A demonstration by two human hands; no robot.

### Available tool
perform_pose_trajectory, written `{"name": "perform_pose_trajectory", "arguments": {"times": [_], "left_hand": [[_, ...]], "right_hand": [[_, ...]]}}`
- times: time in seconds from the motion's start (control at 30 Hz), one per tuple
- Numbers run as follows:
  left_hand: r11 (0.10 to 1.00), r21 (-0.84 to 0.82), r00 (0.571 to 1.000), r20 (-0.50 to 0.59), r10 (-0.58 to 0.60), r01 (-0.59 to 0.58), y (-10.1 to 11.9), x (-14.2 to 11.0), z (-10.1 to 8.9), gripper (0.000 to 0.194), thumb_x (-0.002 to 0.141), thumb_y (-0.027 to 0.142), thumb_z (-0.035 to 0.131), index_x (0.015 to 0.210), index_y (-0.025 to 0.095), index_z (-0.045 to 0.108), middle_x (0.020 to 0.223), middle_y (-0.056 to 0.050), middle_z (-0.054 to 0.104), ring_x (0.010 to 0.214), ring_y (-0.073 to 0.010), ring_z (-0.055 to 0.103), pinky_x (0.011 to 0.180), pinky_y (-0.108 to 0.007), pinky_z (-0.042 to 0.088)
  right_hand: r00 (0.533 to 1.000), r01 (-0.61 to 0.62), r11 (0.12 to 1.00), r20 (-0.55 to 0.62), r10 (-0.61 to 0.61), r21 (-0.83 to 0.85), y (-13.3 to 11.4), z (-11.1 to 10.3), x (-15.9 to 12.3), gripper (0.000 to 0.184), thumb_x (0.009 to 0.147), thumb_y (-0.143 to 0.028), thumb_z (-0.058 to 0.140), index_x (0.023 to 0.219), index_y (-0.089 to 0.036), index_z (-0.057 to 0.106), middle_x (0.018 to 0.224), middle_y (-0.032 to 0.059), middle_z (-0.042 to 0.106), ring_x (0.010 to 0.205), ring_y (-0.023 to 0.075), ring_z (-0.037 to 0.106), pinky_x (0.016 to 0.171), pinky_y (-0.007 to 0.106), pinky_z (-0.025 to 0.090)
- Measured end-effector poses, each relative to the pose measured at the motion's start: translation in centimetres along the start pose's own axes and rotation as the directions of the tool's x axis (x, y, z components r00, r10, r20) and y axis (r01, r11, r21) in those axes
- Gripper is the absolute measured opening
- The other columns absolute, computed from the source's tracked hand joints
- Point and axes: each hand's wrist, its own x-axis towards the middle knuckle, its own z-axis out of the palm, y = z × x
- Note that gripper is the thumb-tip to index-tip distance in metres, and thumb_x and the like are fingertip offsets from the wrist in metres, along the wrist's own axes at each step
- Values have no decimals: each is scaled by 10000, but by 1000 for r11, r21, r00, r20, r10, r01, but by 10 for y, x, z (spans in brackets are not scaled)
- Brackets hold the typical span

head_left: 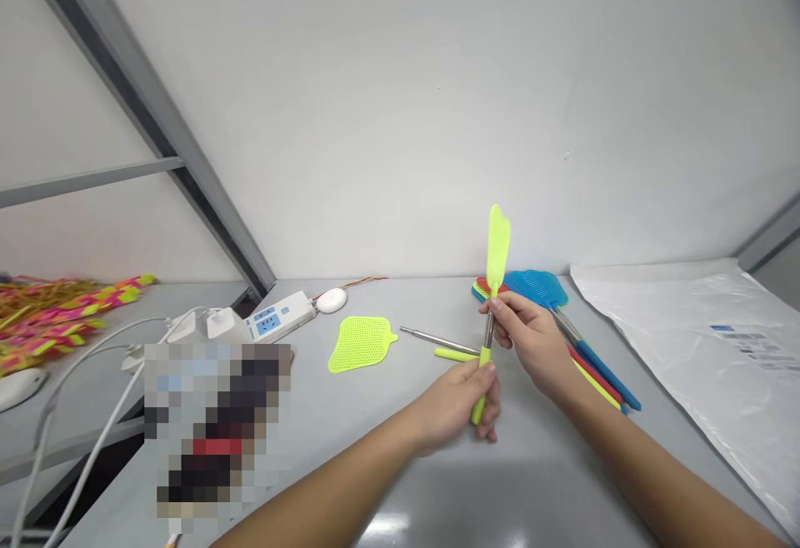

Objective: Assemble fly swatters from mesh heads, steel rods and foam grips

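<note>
A yellow-green fly swatter (498, 248) stands nearly upright between my hands, its paddle turned almost edge-on. Low down, my left hand (459, 405) is wrapped round its yellow-green grip. My right hand (528, 333) pinches the metal shaft just under the paddle. On the table to the left lies a loose yellow-green swatter head (362, 343) full of small holes. Between it and my hands rest a thin metal rod (437, 340) and a yellow-green handle (451, 355), whose right end is hidden. Behind my right hand, a pile of swatters shows a blue head (538, 287) on top.
A white plastic mailing bag (693, 348) covers the right side of the table (350, 440). At the left stand a power strip (281, 317), a round white device (331, 301) and white cables (103, 440). A pixelated patch hides something at the front left.
</note>
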Motion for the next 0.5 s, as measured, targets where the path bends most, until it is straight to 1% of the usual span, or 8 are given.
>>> {"name": "perform_pose_trajectory", "arguments": {"times": [0.1,0.17,0.23,0.3,0.33,0.4,0.47,0.5], "left_hand": [[997,82,999,-38,15,-12,2,-1,2,450,889,613,399,760,185,446,552,39,475,530,-115,477,661,-320,452],[987,160,998,-53,29,-20,5,-3,5,460,899,605,387,725,183,449,549,24,484,571,-126,486,666,-302,425],[975,220,999,-25,30,-24,8,-5,8,462,913,586,374,703,183,455,546,14,487,588,-128,478,655,-285,395],[967,255,1000,7,16,-18,10,-7,11,458,924,572,361,709,181,465,552,10,492,589,-126,471,624,-270,364],[965,264,1000,13,7,-10,11,-8,12,457,926,569,359,715,179,471,556,9,494,584,-124,466,609,-264,351],[965,262,1000,11,-11,7,9,-8,13,456,923,564,374,718,172,484,558,10,491,572,-119,459,598,-259,347],[977,213,1000,1,-13,12,7,-7,11,450,916,557,400,726,162,504,557,11,490,563,-117,465,615,-262,372],[987,163,1000,-6,-8,9,5,-5,9,447,915,557,402,745,159,514,558,11,494,557,-117,473,624,-268,389]], "right_hand": [[999,12,995,-47,-7,101,-5,0,1,278,877,-448,569,819,-183,629,511,-66,359,484,77,326,470,246,246],[990,50,982,-137,-24,185,-12,-3,3,259,878,-424,579,809,-180,634,515,-74,320,475,68,291,469,246,227],[969,103,963,-241,-42,248,-18,-10,5,240,879,-405,585,815,-179,639,520,-82,277,472,63,267,476,246,227],[954,137,960,-293,-61,245,-21,-18,9,233,877,-399,591,820,-179,640,519,-84,267,475,64,268,482,246,233],[955,138,963,-290,-68,230,-21,-21,10,236,877,-404,591,821,-179,638,520,-81,280,478,66,276,480,245,232],[969,112,975,-239,-65,191,-19,-25,11,252,878,-429,582,837,-185,629,527,-76,319,480,69,296,471,241,228],[988,65,990,-151,-46,124,-14,-23,10,272,880,-456,567,834,-192,610,526,-74,350,478,72,313,463,236,232],[995,44,996,-97,-37,76,-12,-20,9,285,880,-468,560,818,-193,601,520,-73,361,475,73,320,460,233,238]]}}
